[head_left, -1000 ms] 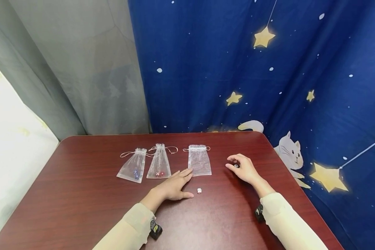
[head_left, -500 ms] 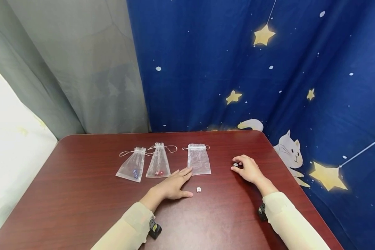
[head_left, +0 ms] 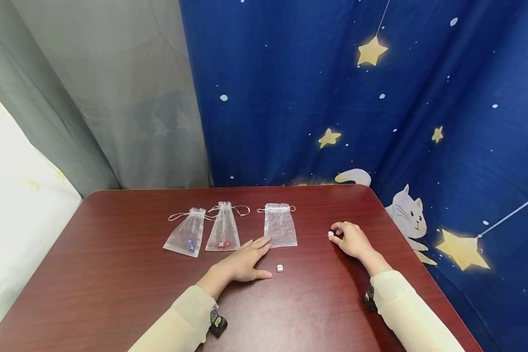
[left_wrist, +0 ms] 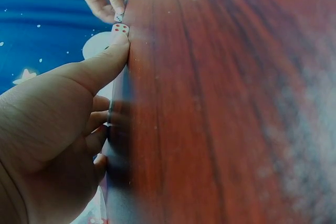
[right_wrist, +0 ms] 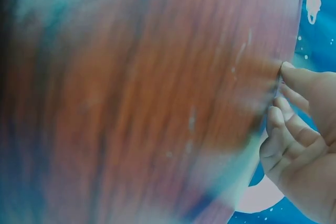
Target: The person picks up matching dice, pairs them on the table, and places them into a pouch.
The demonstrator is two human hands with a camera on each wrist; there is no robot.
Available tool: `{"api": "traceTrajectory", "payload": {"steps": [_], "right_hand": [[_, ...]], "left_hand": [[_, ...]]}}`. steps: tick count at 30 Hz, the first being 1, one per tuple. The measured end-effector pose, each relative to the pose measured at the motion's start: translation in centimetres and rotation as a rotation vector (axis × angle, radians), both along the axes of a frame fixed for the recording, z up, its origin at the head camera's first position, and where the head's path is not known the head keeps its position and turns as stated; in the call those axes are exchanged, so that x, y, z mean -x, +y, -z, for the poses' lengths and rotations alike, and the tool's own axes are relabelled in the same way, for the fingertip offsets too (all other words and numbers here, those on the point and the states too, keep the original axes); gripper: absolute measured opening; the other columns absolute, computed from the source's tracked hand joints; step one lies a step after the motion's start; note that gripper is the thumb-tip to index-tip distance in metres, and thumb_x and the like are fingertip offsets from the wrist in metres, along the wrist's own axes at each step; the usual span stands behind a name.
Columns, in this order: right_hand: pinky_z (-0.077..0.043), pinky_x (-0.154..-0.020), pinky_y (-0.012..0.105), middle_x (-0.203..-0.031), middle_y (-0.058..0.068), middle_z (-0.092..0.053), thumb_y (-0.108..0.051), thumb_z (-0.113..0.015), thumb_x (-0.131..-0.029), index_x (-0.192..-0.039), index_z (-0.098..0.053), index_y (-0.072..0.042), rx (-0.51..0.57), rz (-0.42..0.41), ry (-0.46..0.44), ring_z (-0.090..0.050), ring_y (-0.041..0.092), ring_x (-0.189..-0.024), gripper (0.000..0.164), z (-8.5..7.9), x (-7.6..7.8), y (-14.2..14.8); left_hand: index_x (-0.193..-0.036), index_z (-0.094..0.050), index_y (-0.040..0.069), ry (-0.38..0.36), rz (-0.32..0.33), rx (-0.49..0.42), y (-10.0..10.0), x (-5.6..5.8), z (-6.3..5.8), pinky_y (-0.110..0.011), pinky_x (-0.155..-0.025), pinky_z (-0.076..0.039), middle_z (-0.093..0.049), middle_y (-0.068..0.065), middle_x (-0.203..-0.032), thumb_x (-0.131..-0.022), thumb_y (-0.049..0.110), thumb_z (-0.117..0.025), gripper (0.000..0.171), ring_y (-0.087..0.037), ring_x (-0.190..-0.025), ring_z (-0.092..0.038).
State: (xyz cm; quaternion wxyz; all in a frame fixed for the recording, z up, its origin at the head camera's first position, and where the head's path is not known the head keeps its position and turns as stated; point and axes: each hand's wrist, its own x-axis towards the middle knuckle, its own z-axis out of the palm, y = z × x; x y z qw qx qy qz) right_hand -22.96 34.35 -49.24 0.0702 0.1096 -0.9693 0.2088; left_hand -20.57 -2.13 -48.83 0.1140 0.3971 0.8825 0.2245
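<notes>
My left hand [head_left: 245, 262] lies on the table with fingers spread. Its fingertips reach the lower left corner of a sheer white drawstring bag [head_left: 280, 227]. Just right of its thumb is a white die [head_left: 279, 268], showing red pips in the left wrist view. Farther right, another white die [head_left: 330, 234] with dark pips sits at the tips of my right hand [head_left: 351, 239]. The thumb and loosely bent fingers stand apart, and the die shows at their left. In the right wrist view the thumb [right_wrist: 302, 81] points toward the table, with no die visible.
Two more sheer bags lie at the left, one holding blue dice [head_left: 191, 245], the other red dice [head_left: 225, 244]. The brown table [head_left: 114, 283] ends at a blue curtain [head_left: 281, 98] and a grey curtain [head_left: 127, 107].
My right hand has drawn back to the right, while the die stays nearly in place and now shows outside the fingertips. The left hand and the bags have not moved.
</notes>
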Motion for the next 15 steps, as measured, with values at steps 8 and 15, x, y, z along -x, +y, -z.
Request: {"api": "traceTrajectory", "payload": {"steps": [8,15], "right_hand": [[-0.052,-0.074,0.042,-0.085,0.003,-0.063,-0.015,-0.08,-0.087,-0.098,-0.075,-0.012,-0.002,-0.026,-0.012,-0.061,0.022,-0.083,0.012,-0.18,-0.22,-0.26],[-0.049,-0.069,0.035,-0.081,-0.004,-0.062,-0.015,-0.082,-0.086,-0.086,-0.071,-0.018,0.034,-0.035,0.017,-0.058,0.014,-0.076,0.011,-0.11,-0.41,-0.46]], "left_hand": [[-0.15,-0.04,-0.007,0.005,-0.001,0.002,0.01,0.02,0.23,-0.052,-0.123,-0.018,-0.03,-0.021,-0.162,-0.092,0.041,-0.074,0.082,-0.034,-0.151,-0.024],[-0.15,-0.04,-0.007,0.015,0.001,0.003,0.02,0.05,0.21,-0.053,-0.123,-0.018,-0.03,-0.02,-0.162,-0.092,0.041,-0.074,0.083,-0.033,-0.151,-0.024]]}}
